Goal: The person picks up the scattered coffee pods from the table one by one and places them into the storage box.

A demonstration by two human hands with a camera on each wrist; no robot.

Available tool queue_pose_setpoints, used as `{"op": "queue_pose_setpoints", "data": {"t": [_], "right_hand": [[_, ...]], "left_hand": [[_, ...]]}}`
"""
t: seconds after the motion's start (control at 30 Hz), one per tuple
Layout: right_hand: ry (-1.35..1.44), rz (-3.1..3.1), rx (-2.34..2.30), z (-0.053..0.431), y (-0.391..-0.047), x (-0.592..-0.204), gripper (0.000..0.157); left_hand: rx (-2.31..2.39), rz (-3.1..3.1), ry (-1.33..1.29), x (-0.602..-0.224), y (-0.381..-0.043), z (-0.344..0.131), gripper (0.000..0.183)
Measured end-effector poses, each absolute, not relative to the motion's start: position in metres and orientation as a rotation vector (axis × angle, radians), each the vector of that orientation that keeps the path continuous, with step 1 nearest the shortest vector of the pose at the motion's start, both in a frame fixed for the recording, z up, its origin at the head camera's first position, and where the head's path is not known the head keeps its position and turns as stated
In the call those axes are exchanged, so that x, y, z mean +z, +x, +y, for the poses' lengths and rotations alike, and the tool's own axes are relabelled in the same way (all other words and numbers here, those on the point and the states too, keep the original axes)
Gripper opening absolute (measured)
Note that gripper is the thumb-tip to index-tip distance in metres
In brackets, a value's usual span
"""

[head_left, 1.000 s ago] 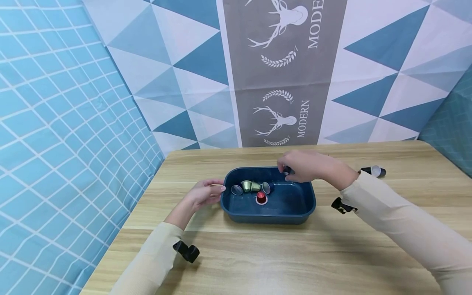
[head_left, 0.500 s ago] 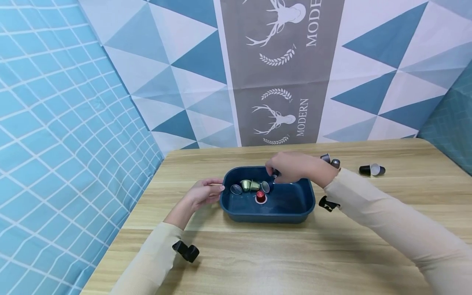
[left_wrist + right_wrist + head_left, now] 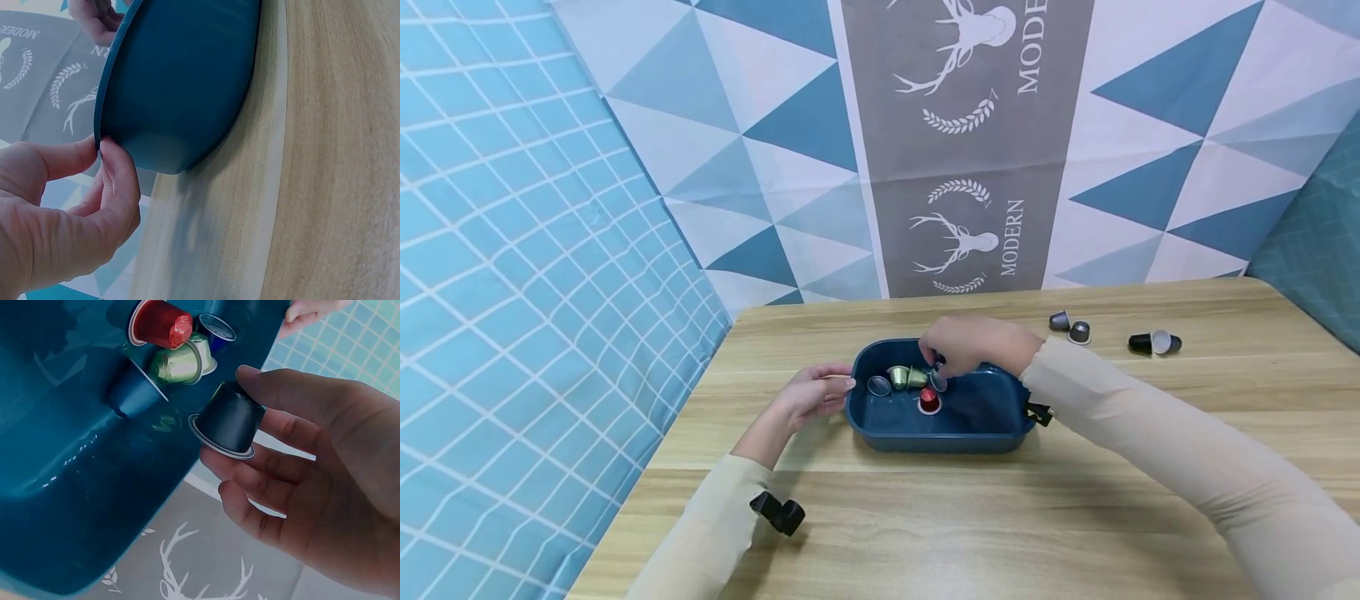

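Mid-frame, a likely light capsule (image 3: 230, 419), best side-held, is pinched by the right hand (image 3: 973, 343), the tub (image 3: 940, 443) by the left hand (image 3: 811, 393).

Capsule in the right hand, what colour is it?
The capsule looks near-black, its rim silvery; clearest in the right wrist view.

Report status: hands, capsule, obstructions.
Left hand pinching rim of blue bin. Right hand holding dark capsule over bin. Red capsule and green capsules inside; nothing seen blocking.
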State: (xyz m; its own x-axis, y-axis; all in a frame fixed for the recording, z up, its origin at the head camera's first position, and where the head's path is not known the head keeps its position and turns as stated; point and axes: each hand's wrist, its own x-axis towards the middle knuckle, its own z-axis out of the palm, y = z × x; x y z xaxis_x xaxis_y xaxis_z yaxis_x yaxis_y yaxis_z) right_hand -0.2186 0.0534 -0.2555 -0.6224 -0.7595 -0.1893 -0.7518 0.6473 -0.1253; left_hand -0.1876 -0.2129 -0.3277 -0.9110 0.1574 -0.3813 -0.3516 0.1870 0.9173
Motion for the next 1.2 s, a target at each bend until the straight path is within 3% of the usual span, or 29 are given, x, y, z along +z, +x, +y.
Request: {"op": "queue_pose_setpoints", "data": {"t": [0.63, 1.2], "right_hand": [[-1.173, 2.6, 0.1, 0.026, -0.226, -0.269, 0.009], [-1.268, 2.645, -0.015, 0.052, -0.225, -0.261, 0.015]], "left_hand": [[1.802, 2.061, -0.193, -0.333, -0.188, -0.214, 0.042], [1.8, 2.059, -0.179, -0.329, -0.187, -0.215, 0.043]]}}
